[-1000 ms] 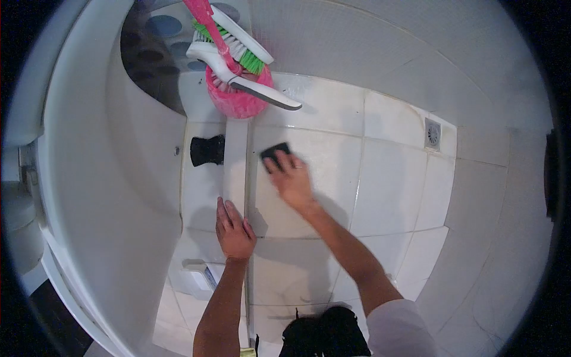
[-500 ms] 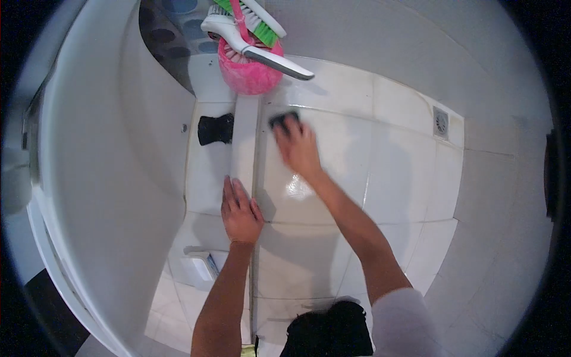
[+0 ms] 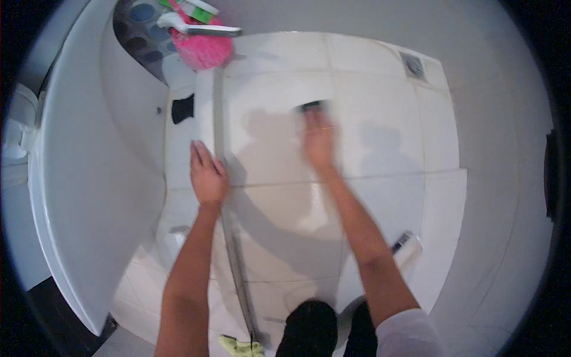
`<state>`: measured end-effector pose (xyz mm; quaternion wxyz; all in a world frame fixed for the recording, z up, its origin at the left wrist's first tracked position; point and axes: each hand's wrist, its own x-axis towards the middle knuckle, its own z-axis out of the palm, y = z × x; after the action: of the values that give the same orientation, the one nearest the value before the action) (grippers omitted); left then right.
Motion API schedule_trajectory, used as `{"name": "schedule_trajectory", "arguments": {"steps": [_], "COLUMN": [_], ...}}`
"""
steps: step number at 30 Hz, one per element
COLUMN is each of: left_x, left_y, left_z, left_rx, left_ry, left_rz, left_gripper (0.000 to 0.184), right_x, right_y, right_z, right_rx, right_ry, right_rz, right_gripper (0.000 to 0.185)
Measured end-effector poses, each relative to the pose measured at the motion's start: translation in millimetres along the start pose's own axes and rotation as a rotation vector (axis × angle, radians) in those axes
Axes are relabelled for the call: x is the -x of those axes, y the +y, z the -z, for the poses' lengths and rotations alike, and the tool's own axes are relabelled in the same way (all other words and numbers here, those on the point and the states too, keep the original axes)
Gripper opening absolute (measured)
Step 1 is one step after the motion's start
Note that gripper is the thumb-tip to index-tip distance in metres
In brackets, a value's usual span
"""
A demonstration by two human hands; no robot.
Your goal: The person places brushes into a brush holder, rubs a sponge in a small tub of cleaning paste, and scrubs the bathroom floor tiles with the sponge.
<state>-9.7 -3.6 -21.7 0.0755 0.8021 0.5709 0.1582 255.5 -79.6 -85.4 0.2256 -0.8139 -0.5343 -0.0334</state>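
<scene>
The right hand (image 3: 319, 140) is now working farther out from the raised ledge (image 3: 205, 89), so the dark pad (image 3: 310, 106) is reaching tile near a grout line, on the side towards the floor drain (image 3: 413, 66). Blur is softening the hand and the pad, which is suggesting a quick stroke across the white tiles (image 3: 270, 149). The right grip is holding the dark pad, with the fingers lying over its near part and its far edge showing beyond the fingertips; how tightly the fingers and thumb are closing, I cannot tell. The left hand (image 3: 209, 178) is holding nothing and is resting on the ledge, its grip lying flat and loosely open, with the fingers pointing forward and the thumb standing a little apart. Beyond that hand, a black sponge (image 3: 183, 109) is lying on the other side of the ledge, between it and the white curved panel (image 3: 113, 178). A pink container (image 3: 202, 50) is standing at the far end of the ledge, with a white and grey brush handle (image 3: 208, 30) lying across it and green bristles (image 3: 201, 14) showing behind. A pale bottle-like item (image 3: 408, 249) is lying beside the right forearm, and a yellow-green cloth (image 3: 241, 347) is lying at the near end of the ledge
</scene>
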Motion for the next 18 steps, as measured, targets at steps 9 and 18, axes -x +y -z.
{"name": "schedule_trajectory", "arguments": {"steps": [9, 18], "left_x": [122.4, 275.4], "left_y": [49.9, 187.5], "left_z": [61.5, -31.8], "left_rx": [0.012, 0.101], "left_ry": [0.031, -0.227], "left_rz": [-0.241, -0.037], "left_gripper": [0.052, 0.062], "right_x": [149.4, 247.2], "right_y": [188.0, 139.0], "right_z": [143.6, 179.2], "right_rx": [-0.002, 0.116], "right_ry": [-0.008, -0.253], "right_rz": [-0.074, 0.083], "right_gripper": [0.044, 0.054]}}
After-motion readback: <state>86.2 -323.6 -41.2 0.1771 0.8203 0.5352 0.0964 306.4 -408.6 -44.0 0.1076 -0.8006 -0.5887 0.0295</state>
